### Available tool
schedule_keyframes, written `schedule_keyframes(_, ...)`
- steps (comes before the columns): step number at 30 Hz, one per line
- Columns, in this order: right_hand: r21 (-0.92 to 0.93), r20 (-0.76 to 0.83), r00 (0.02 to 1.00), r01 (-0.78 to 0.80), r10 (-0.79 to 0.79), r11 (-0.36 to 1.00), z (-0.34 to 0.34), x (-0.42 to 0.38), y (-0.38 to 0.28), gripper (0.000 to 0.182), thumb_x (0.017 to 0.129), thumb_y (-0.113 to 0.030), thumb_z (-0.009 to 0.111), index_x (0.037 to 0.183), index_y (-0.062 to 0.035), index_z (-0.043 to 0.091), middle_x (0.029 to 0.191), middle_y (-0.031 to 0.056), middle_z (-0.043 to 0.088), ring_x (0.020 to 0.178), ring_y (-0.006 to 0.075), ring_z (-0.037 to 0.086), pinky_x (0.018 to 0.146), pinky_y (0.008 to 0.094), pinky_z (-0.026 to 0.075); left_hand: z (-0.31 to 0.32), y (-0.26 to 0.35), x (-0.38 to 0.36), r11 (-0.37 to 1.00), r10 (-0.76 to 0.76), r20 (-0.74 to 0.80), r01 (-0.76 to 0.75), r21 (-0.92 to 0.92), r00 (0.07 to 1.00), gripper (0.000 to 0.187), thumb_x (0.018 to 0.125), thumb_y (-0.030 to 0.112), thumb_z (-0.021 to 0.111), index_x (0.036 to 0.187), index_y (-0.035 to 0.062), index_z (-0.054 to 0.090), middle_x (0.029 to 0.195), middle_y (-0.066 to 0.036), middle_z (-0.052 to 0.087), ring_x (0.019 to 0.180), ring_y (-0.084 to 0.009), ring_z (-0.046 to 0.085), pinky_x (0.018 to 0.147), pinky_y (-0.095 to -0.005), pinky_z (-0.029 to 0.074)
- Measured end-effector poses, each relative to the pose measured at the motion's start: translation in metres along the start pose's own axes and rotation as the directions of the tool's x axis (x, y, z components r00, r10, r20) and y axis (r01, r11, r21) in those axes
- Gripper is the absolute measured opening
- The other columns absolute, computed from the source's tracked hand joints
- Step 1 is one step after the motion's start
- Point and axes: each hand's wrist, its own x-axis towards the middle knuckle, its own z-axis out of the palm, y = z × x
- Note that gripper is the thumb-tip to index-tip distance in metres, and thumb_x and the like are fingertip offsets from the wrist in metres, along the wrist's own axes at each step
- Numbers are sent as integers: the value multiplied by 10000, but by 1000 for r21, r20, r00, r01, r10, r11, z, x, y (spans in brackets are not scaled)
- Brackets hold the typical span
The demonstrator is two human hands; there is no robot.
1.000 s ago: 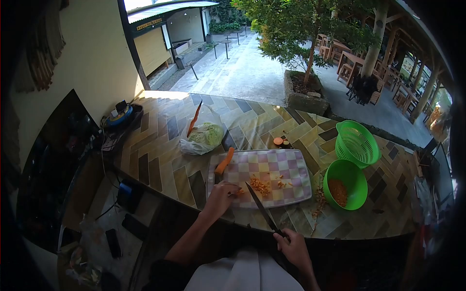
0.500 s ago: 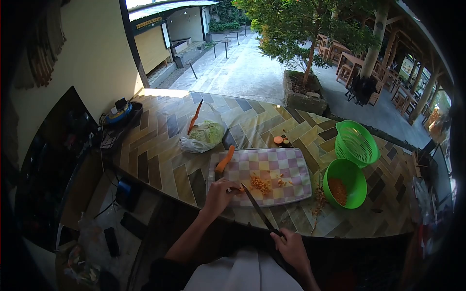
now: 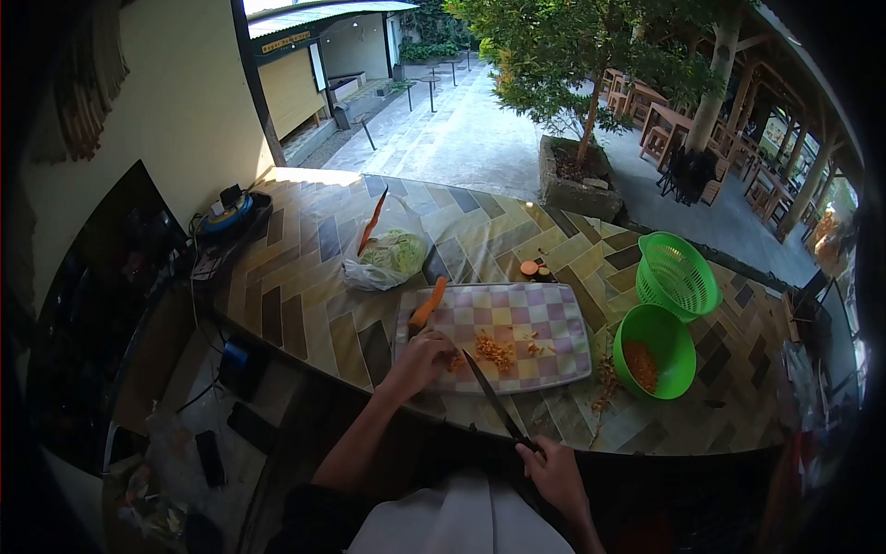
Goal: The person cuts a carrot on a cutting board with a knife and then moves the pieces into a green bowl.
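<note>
My right hand (image 3: 554, 466) grips the black handle of a kitchen knife (image 3: 494, 395), its blade pointing up and left over the checkered cutting board (image 3: 544, 309). At the board's left side, the fingers of my left hand (image 3: 423, 360) are bent together around a small piece of carrot (image 3: 456, 364), mostly hidden by them. The knife tip is close to these fingers. Chopped carrot (image 3: 494, 352) lies in a small heap in the middle of the board. Just above my left hand, a longer peeled carrot (image 3: 429, 305) rests on the board's left edge.
Behind the board stands a plastic bag with cabbage (image 3: 392, 254), a thin carrot (image 3: 372, 222) upright beside it. Carrot ends (image 3: 530, 268) lie on the tiled table (image 3: 305, 277). To the right are a green bowl (image 3: 681, 346) with chopped carrot and a green colander (image 3: 678, 272). Peelings (image 3: 604, 392) lie near the bowl.
My left hand has shifted slightly up and its fingers have turned over the carrot piece. The knife tip has moved a little away from the fingertips, to the right.
</note>
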Motion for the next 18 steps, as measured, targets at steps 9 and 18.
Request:
schedule_keyframes(9,29,-16,1000,-11,11,1000,-1,-1,7,373,967,-307,637,990,66,643,602,135,635,577,225,671,562,345,478,-3,8,-1,990,-39,-24,42,137,999,110,795,17,663,894,-8,704,935,-120,682,1032,-304,602,939,-397,481)
schedule_keyframes(18,25,-7,1000,-10,10,1000,-1,0,8,366,966,-308,637,973,58,647,607,130,633,564,220,656,565,345,476,7,19,5,972,-91,5,88,218,996,105,833,38,645,896,-12,712,857,-119,674,931,-303,639,885,-404,503)
